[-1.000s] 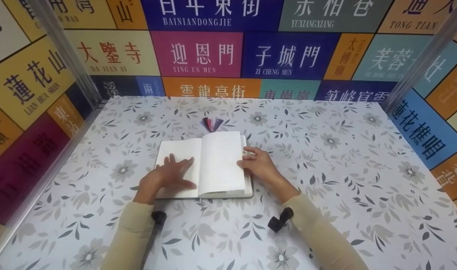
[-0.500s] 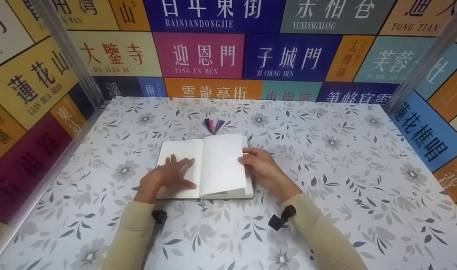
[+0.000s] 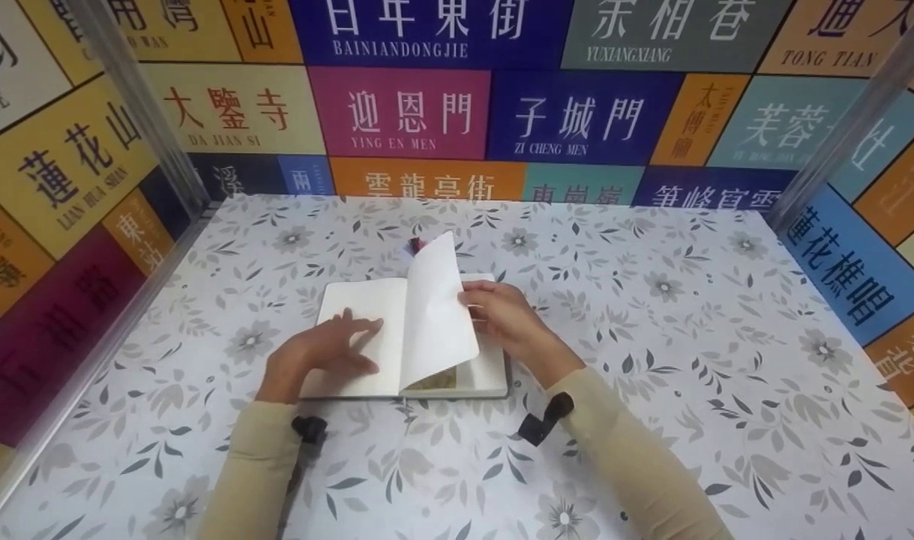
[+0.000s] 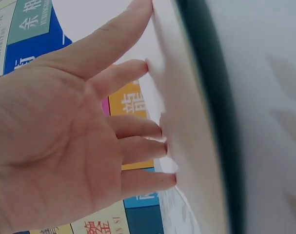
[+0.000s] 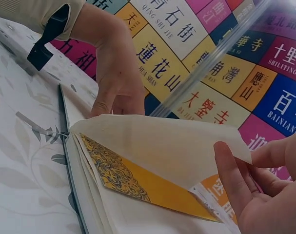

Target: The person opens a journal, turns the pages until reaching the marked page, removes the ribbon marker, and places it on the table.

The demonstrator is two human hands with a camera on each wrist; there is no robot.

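Observation:
An open notebook with blank pages and a dark cover lies on the table. My left hand rests on its left page, fingers spread; the left wrist view has the fingertips right at the paper. My right hand pinches the outer edge of a page, which stands raised and curved over the right side. Under this page, in the right wrist view, lies a flat yellow card with a dark ornate pattern. A dark red and purple tassel pokes out behind the notebook's top edge, partly hidden by the page.
The table is covered with a white cloth printed with grey flowers and leaves. Colourful panels with Chinese lettering form walls at the back and sides. Clear posts stand at the corners. Black straps are on both wrists.
My right hand has moved left and lifted the page up off the right side, baring the paper below. The page now covers part of the tassel. My left hand has shifted slightly left.

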